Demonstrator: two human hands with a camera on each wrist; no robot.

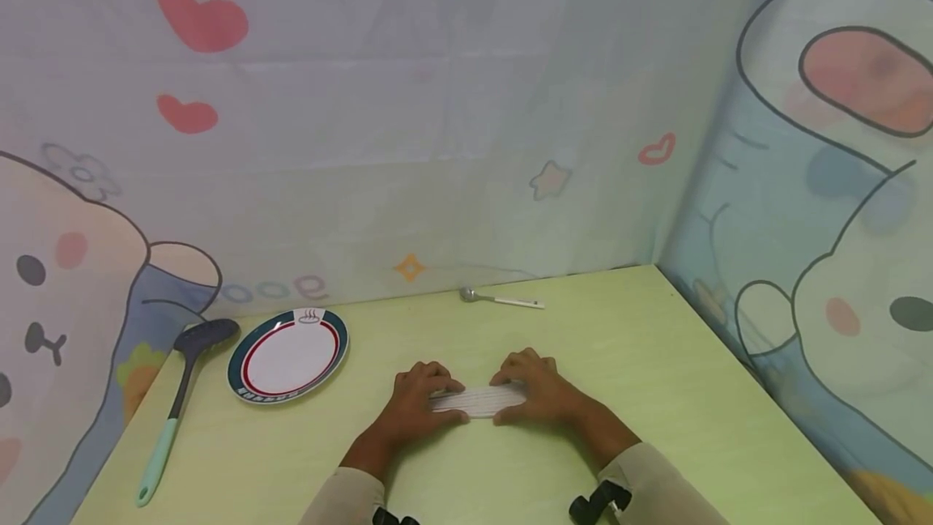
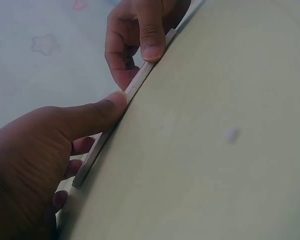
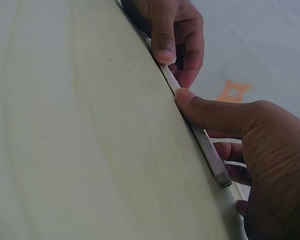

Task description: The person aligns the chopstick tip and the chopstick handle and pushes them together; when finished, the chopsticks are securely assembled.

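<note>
On the table in front of me lies a flat, thin white piece with fine lengthwise lines; its exact kind is not clear. My left hand holds its left part, thumb along the near edge and fingers at the far edge. The right hand grips the right part in the same way. In the left wrist view, the left thumb presses on the narrow side of the white piece. From the right wrist, the piece shows as a slim bar lying along the tabletop, its end by the right hand.
A white plate with a dark green rim stands left of the hands. Farther left lies a black ladle-like utensil with a mint handle. A small spoon with a white handle rests near the back wall. Printed cloth encloses the table.
</note>
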